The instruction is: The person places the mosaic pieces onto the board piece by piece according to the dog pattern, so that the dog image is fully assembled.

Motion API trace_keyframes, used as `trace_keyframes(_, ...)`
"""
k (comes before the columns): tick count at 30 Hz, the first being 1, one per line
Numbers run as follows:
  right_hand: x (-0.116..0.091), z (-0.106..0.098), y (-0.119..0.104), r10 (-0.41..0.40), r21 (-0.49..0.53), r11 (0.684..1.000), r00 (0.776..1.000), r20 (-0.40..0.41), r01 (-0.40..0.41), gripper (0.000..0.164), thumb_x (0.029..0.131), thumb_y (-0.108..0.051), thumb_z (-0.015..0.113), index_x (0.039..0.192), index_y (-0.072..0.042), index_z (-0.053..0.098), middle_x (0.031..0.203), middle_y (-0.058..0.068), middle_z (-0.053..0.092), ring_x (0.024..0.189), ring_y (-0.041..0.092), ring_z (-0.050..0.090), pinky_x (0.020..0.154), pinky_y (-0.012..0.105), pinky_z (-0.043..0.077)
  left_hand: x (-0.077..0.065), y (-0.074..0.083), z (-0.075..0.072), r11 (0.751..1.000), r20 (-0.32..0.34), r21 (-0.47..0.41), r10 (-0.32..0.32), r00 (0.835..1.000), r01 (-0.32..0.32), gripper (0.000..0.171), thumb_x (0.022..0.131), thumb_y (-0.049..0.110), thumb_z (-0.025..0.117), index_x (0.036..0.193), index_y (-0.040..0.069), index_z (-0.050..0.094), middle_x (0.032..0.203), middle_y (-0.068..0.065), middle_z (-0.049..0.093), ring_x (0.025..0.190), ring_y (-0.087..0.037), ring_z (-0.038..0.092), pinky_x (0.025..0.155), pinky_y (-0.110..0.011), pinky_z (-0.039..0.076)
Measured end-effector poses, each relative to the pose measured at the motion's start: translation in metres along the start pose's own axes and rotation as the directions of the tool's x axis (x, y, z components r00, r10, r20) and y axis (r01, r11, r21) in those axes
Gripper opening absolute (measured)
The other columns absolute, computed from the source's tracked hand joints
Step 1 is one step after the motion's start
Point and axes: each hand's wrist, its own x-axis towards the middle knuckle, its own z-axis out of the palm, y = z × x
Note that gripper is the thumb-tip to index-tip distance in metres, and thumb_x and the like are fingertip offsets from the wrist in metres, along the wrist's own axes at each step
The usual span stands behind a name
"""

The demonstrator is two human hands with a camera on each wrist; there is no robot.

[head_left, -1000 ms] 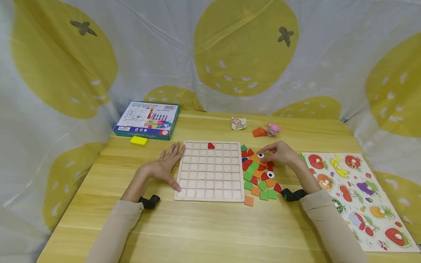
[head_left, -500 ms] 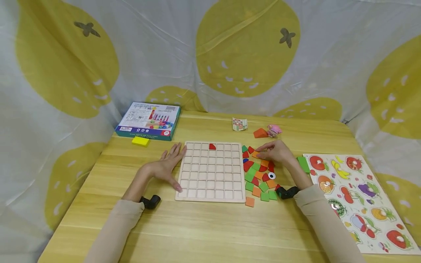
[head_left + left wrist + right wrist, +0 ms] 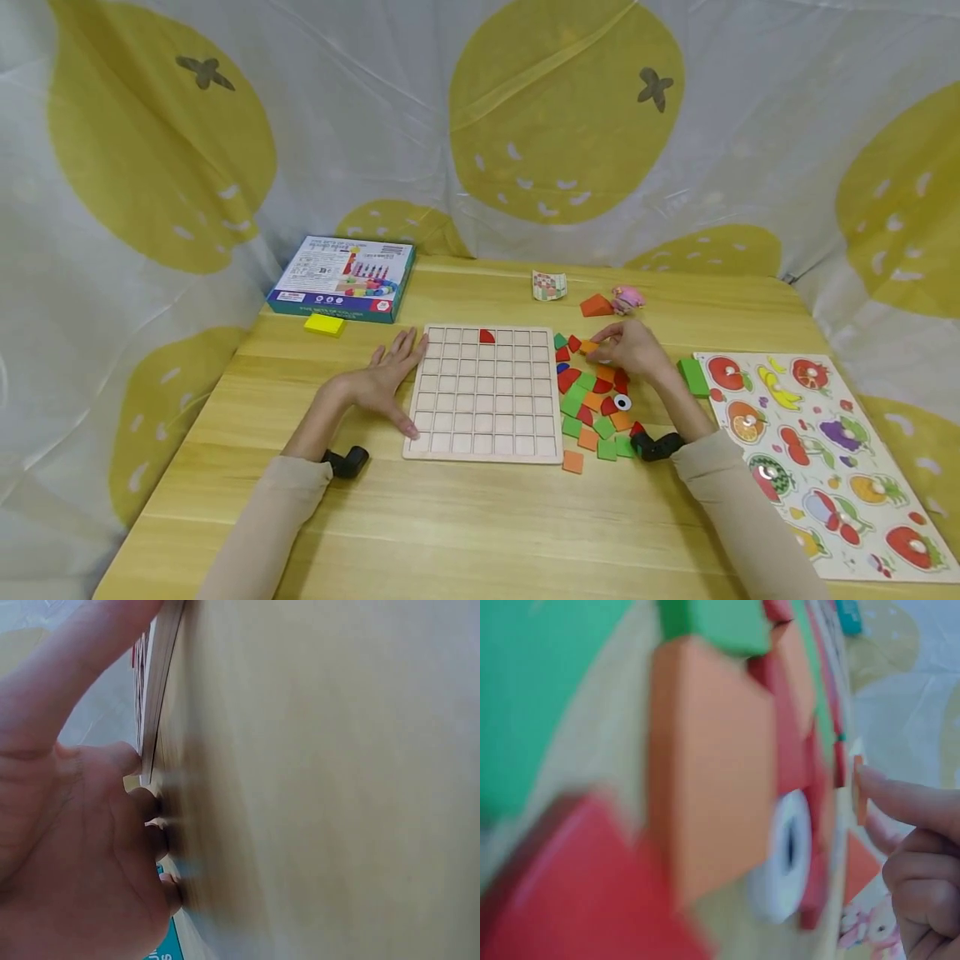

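A wooden grid board lies on the table, with a red quarter-circle piece in its top row. My left hand rests with spread fingers at the board's left edge, thumb near the lower corner. Right of the board is a cluster of wooden pieces: green tiles, orange tiles, red pieces and a white disc with a black dot. Over the far end of the cluster, my right hand pinches an orange tile between thumb and forefinger.
A printed box stands at the back left with a yellow block before it. A small pattern card, an orange wedge and a pink figurine lie behind. A fruit puzzle board and green block are right.
A white eye-like disc seen at my right fingertips one second ago is out of sight; an orange tile shows there instead. My left hand stays at the board's edge.
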Motion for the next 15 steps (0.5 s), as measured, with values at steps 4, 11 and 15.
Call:
trace_keyframes(4, 0.004, 0.013, -0.024, -0.101, 0.064, 0.993, 0.995, 0.003, 0.101, 0.023, 0.086, -0.017, 0.073, 0.106, -0.005, 0.072, 0.050, -0.004, 0.027, 0.045, 0.011, 0.030, 0.042, 0.024, 0.023, -0.001, -0.001, 0.000, 1.000, -0.006, 0.009, 0.003, 1.000, -0.003, 0.147, 0.057, 0.057, 0.086, 0.154, 0.010, -0.014, 0.158, -0.021, -0.026, 0.147, -0.039, -0.022, 0.117, -0.064, -0.009)
trace_keyframes(11, 0.031, 0.067, -0.073, -0.148, 0.098, 0.985, 0.986, 0.078, 0.140, 0.018, 0.082, -0.018, 0.078, 0.099, -0.012, 0.076, 0.050, -0.005, 0.025, 0.048, 0.012, 0.021, 0.047, 0.025, 0.023, 0.000, 0.000, 0.002, 1.000, -0.008, 0.014, 0.010, 1.000, -0.009, 0.147, 0.057, 0.059, 0.085, 0.154, 0.009, -0.014, 0.158, -0.021, -0.025, 0.147, -0.040, -0.021, 0.117, -0.064, -0.008)
trace_keyframes(15, 0.046, 0.094, -0.094, -0.155, 0.135, 0.980, 0.984, 0.082, 0.143, 0.017, 0.080, -0.014, 0.079, 0.096, -0.011, 0.077, 0.047, -0.006, 0.031, 0.046, 0.011, 0.023, 0.048, 0.024, 0.024, 0.000, 0.001, 0.001, 1.000, -0.006, 0.019, 0.004, 1.000, -0.004, 0.147, 0.057, 0.059, 0.085, 0.154, 0.010, -0.014, 0.158, -0.019, -0.025, 0.148, -0.038, -0.021, 0.118, -0.064, -0.008)
